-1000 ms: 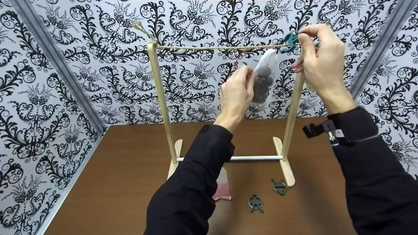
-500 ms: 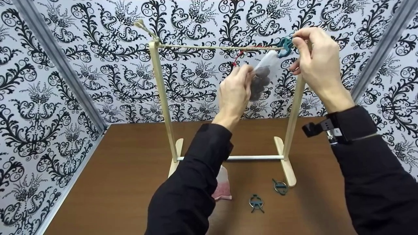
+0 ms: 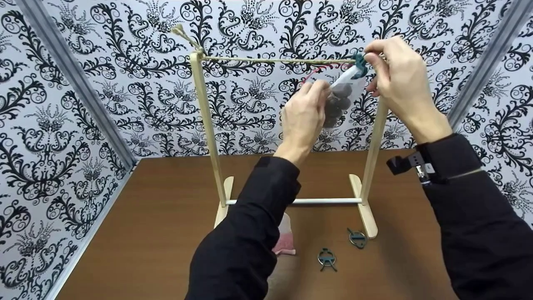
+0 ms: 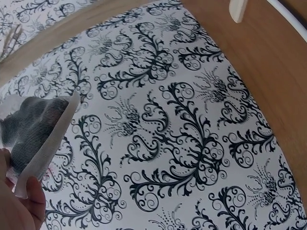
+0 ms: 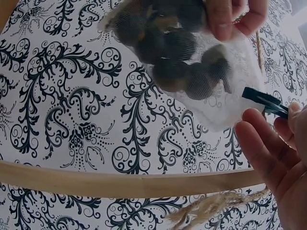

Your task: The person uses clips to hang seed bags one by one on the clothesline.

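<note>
My left hand [image 3: 302,114] pinches the side of a white mesh bag [image 3: 339,100] filled with dark round pieces. Its upper corner sits up at the twine line [image 3: 270,61]. My right hand [image 3: 402,77] holds a green plastic clip [image 3: 360,66] by its handles, and the clip overlaps the bag's corner and the twine. In the right wrist view, the clip [image 5: 263,99] is at the bag's pale end, below the dark pieces [image 5: 172,52]. A red string [image 3: 312,75] trails behind the left hand. The left wrist view shows thumb and fingers on the bag's edge [image 4: 36,179].
The twine is tied between two wooden posts [image 3: 206,125] joined low down by a white rod [image 3: 327,201]. On the brown table [image 3: 166,233] lie two more green clips [image 3: 326,259] and a pink-and-white pouch [image 3: 285,241], partly behind my left sleeve. Patterned walls surround it.
My right hand has moved left and slightly down with the clip, which has gone from beside the bag onto its upper corner at the twine. The left hand has barely shifted.
</note>
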Available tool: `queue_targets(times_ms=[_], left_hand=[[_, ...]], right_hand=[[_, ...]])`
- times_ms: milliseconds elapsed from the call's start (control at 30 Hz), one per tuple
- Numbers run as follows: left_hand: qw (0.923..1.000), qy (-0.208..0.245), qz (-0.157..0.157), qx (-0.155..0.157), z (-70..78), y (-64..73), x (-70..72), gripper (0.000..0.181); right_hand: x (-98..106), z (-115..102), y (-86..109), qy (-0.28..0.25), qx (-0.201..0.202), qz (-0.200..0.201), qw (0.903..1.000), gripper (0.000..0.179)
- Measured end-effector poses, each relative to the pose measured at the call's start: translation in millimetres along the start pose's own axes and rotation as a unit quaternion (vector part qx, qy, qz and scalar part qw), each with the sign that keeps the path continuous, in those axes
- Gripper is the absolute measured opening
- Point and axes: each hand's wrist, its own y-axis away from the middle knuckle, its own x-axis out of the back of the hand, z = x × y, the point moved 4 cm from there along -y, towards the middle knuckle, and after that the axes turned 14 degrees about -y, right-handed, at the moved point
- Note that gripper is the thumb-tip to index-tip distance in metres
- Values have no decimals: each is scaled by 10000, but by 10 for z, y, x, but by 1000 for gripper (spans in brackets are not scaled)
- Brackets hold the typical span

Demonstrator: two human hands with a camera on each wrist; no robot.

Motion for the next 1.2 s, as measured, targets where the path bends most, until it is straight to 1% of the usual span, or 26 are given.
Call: queue_targets(times_ms=[100,300,400,500,600,667,767,867,967,1100,1200], left_hand=[[10000,19,0,2,22,-7,8,25],[9999,110,0,27,39,1,10,24],[9999,162,-9,18,48,8,7,23],[9997,232,-28,16,54,11,3,23],[9994,335,-75,56,58,16,-2,22],[9992,379,-118,68,64,22,-7,22],[9990,429,-137,85,73,32,-13,22],[9986,521,-78,106,79,49,-34,21],[9980,617,1,148,84,76,-70,20],[9959,850,-42,301,101,120,-130,20],[9936,1049,-100,409,119,155,-173,20]], right_hand=[[-8,-14,7,122,88,-77,9999,32],[-21,-20,19,358,13,-299,9989,39],[-30,-28,36,327,33,-264,9991,40],[-39,-30,56,188,74,-23,9998,39],[-50,-13,85,4,123,386,9992,41],[-56,7,118,-88,187,703,9973,42],[-76,39,174,-273,117,1040,9941,43],[-110,62,229,-378,-131,1231,9916,42],[-158,80,292,-476,-280,1401,9886,43],[-248,129,412,-759,-211,1652,9831,43],[-328,197,523,-1022,-239,1720,9795,41]])
